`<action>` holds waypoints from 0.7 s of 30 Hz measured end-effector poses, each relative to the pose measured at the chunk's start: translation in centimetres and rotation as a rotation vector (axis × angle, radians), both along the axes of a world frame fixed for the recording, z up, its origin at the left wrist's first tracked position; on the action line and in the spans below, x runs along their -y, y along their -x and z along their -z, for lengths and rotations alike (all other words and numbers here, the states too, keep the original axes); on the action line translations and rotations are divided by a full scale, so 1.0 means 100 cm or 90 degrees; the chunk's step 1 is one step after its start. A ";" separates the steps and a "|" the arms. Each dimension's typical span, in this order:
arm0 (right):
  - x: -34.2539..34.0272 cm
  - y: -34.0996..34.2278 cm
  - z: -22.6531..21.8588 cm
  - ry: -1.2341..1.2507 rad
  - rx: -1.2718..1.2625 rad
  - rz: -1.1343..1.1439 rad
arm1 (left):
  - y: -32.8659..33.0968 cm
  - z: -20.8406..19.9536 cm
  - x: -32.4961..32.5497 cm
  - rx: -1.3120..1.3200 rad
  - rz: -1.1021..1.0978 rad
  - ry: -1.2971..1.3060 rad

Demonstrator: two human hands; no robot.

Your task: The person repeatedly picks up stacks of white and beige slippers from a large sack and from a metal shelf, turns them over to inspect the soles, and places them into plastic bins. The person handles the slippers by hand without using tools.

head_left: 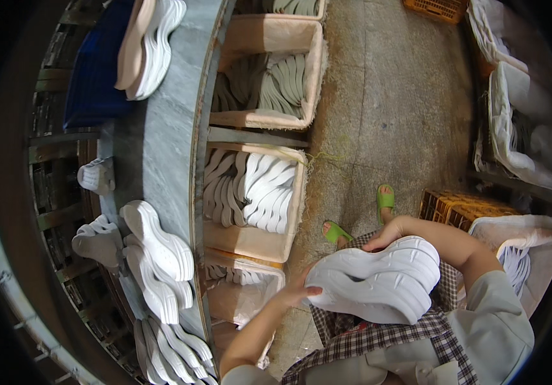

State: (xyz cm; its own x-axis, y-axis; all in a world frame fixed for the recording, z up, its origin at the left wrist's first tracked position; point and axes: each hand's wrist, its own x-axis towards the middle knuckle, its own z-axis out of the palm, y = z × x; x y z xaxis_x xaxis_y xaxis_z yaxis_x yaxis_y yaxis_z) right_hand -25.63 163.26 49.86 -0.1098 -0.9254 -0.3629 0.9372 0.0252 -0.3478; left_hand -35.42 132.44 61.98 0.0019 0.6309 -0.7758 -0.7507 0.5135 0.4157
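mate: what have you got there?

me: a bundle of white soles [382, 292], held in the air in front of my checked apron [439, 328]. my left hand [294, 290] grasps its left end and my right hand [385, 232] grasps the far edge. some fingers go underneath, so i can't tell how they're set.

mate: heavy?

me: light for its bulk, i'd judge — foam, probably, with some spring. i doubt it would break, but a hard pinch might dent it. the moulded faces look smooth, so one sole could slide against the next. best to hold both ends and squeeze evenly.

mate: and the containers?

me: beside the grey bench [176, 138] on my left stands a row of cloth-lined ones. the middle crate [247, 244] has grey soles [224, 199] packed against white ones; the upper crate [256, 35] has grey-green soles [285, 83]. the lower crate [237, 298] shows a few pale soles [244, 276] at its far end.

mate: on your right?

me: a lined bin [545, 247] with white pieces [516, 266] in it — soles too, i think — just beside an orange crate [462, 208].
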 end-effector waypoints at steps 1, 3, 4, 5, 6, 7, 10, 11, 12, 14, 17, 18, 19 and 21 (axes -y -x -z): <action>0.009 0.013 -0.001 -0.016 -0.015 0.009 | -0.010 0.002 0.020 0.008 -0.056 0.006; 0.023 0.052 0.010 -0.039 -0.047 0.006 | -0.025 -0.002 0.057 0.005 -0.179 0.028; 0.027 0.066 0.018 -0.218 -0.112 0.139 | -0.028 -0.008 0.077 -0.006 -0.245 0.044; 0.033 0.078 0.027 -0.370 -0.185 0.287 | -0.026 -0.010 0.092 -0.020 -0.302 0.094; 0.037 0.082 0.036 -0.453 -0.173 0.501 | -0.025 -0.013 0.106 -0.092 -0.372 0.132; 0.042 0.084 0.047 -0.562 -0.163 0.692 | -0.022 -0.015 0.118 -0.171 -0.444 0.172; 0.042 0.055 0.081 -0.543 -0.089 0.709 | 0.020 0.013 0.148 -0.496 -0.415 0.302; 0.042 0.038 0.092 -0.561 -0.052 0.651 | 0.039 0.034 0.154 -0.616 -0.380 0.308; 0.045 0.019 0.101 -0.567 -0.034 0.605 | 0.061 0.061 0.158 -0.787 -0.280 0.382; 0.055 -0.016 0.122 -0.551 -0.004 0.597 | 0.093 0.120 0.159 -0.978 -0.134 0.495; 0.065 -0.057 0.152 -0.565 0.099 0.589 | 0.129 0.234 0.141 -1.080 -0.038 0.548; 0.067 -0.071 0.158 -0.584 0.161 0.579 | 0.131 0.275 0.129 -0.943 -0.167 0.451; 0.070 -0.082 0.164 -0.603 0.226 0.566 | 0.130 0.306 0.123 -0.889 -0.191 0.380; 0.076 -0.095 0.180 -0.632 0.250 0.572 | 0.127 0.349 0.111 -1.031 -0.072 0.399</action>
State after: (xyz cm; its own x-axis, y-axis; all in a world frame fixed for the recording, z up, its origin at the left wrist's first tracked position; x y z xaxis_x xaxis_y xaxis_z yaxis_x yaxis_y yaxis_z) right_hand -16.09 155.71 31.82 -0.2619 0.0658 -0.9629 0.7944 -0.5518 -0.2538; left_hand -48.07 121.33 27.04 -0.9779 0.2018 -0.0544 0.1491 0.8559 0.4952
